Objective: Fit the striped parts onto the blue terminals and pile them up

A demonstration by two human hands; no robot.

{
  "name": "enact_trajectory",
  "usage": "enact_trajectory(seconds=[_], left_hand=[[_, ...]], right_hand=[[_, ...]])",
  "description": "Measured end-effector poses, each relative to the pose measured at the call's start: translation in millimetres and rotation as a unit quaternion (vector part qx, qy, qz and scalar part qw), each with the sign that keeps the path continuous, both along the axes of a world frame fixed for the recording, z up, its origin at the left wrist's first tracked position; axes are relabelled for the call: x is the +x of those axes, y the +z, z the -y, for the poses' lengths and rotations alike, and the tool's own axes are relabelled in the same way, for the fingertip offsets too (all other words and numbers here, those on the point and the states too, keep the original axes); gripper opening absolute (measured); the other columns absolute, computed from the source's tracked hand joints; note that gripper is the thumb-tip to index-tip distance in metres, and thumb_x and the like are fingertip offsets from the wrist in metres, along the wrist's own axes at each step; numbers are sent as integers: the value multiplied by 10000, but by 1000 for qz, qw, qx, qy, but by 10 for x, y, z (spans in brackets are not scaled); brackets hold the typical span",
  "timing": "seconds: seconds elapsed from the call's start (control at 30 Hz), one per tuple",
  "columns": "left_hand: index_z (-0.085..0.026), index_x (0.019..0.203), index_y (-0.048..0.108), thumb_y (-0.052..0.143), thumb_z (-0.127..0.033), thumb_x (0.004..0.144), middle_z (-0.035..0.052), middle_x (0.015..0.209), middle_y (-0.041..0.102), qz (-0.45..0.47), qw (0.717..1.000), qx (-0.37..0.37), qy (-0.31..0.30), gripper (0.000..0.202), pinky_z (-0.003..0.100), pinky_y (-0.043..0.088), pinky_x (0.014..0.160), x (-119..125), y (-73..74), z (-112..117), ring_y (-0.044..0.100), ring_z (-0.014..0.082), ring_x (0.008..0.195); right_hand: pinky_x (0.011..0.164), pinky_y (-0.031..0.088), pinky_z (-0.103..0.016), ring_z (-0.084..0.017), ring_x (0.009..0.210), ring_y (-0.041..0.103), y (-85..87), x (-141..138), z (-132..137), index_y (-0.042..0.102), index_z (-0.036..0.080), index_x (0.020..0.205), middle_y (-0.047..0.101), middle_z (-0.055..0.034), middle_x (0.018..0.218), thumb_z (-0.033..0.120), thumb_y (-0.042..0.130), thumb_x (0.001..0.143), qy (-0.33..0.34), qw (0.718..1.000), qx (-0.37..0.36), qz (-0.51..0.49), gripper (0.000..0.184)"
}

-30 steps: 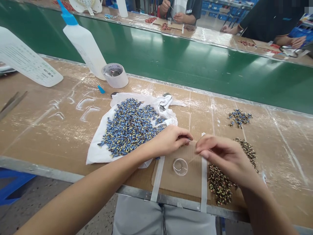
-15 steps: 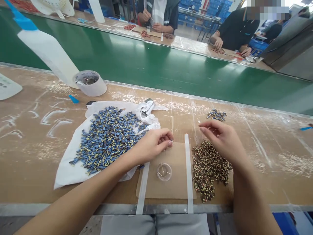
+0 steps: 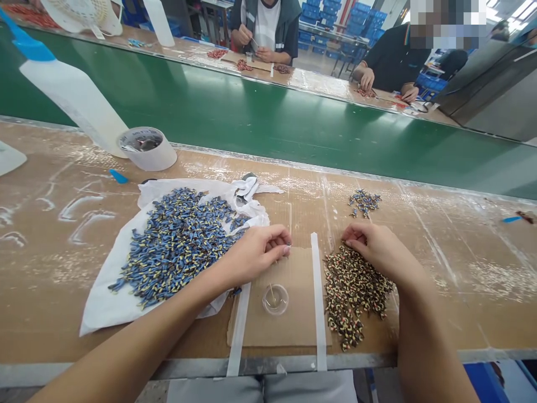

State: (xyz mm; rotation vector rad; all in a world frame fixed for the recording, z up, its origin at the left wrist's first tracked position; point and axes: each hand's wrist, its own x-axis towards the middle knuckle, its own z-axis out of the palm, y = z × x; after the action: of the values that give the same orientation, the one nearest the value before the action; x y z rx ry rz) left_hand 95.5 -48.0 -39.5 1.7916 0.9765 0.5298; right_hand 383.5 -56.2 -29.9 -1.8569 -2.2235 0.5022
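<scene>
My left hand (image 3: 268, 250) is closed in a pinch above the top of a cardboard sheet (image 3: 289, 330); whatever sits between its fingertips is too small to make out. Left of it, a heap of small blue, yellow-tipped pieces (image 3: 180, 240) lies on a white plastic bag (image 3: 100, 302). My right hand (image 3: 369, 243) has thumb and fingers together at the upper edge of a pile of small dark pieces with yellow and red marks (image 3: 356, 291); what they grip is hidden. A clear little cup (image 3: 276, 300) with a thin stick in it stands on the cardboard.
Beyond the right hand is a small cluster of blue pieces (image 3: 366, 201). A tape roll (image 3: 151, 154) and a white squeeze bottle (image 3: 75, 101) stand at the back left. Past the green belt (image 3: 251, 117), two people (image 3: 268, 33) work with their hands.
My right hand has come down to the dark pile, its thumb and fingers closing together. My left hand keeps its pinch in about the same place. The view has shifted slightly.
</scene>
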Motion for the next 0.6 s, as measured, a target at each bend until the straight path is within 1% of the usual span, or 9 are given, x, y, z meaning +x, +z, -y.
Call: enact_trajectory(seconds=[0.13,0.2,0.3,0.37,0.43,0.53,0.6], left_hand=[[-169,905,610,524,-216,882,11,784,654,3,1000,-1,9,101,255,456,655,3,-3,5,596,135,729],[-162,906,611,528,-225,886,19,802,655,12,1000,5,22,106,261,470,674,6,7,12,605,138,750],[-149,922,619,534,-226,889,35,845,662,40,998,21,43,119,275,489,725,13,44,29,613,140,788],[-142,928,626,540,-219,887,43,863,668,55,997,27,50,122,279,495,749,19,70,42,616,139,802],[-139,927,634,549,-212,882,46,869,672,62,996,29,53,120,282,501,759,27,86,54,619,140,807],[-141,926,643,558,-212,877,46,865,679,69,996,26,49,122,286,508,765,41,78,71,625,144,810],[-141,928,649,563,-218,876,44,852,685,71,996,20,46,126,287,513,761,51,59,82,630,145,802]], right_hand=[[578,432,-301,-194,645,649,-57,-61,-12,682,211,803,712,-25,712,197,554,796,-18,999,44,-3,129],[571,413,-299,-192,631,628,-61,-94,-18,663,209,742,695,-21,685,209,567,794,-18,999,50,8,109],[568,387,-300,-185,612,591,-31,-133,-29,604,203,648,661,-12,644,226,592,795,-12,999,50,8,150],[584,407,-300,-178,625,597,8,-168,-28,615,196,673,663,-12,658,237,599,809,-9,998,37,-50,143],[609,444,-298,-169,658,615,53,-233,-12,642,187,733,683,-22,715,258,605,828,-8,988,16,-152,124],[621,470,-288,-153,692,617,102,-399,37,650,177,805,692,-34,795,302,639,838,-5,953,-14,-301,130],[607,472,-280,-143,680,606,111,-532,74,643,177,810,681,-26,777,324,676,824,-1,930,-33,-366,151]])
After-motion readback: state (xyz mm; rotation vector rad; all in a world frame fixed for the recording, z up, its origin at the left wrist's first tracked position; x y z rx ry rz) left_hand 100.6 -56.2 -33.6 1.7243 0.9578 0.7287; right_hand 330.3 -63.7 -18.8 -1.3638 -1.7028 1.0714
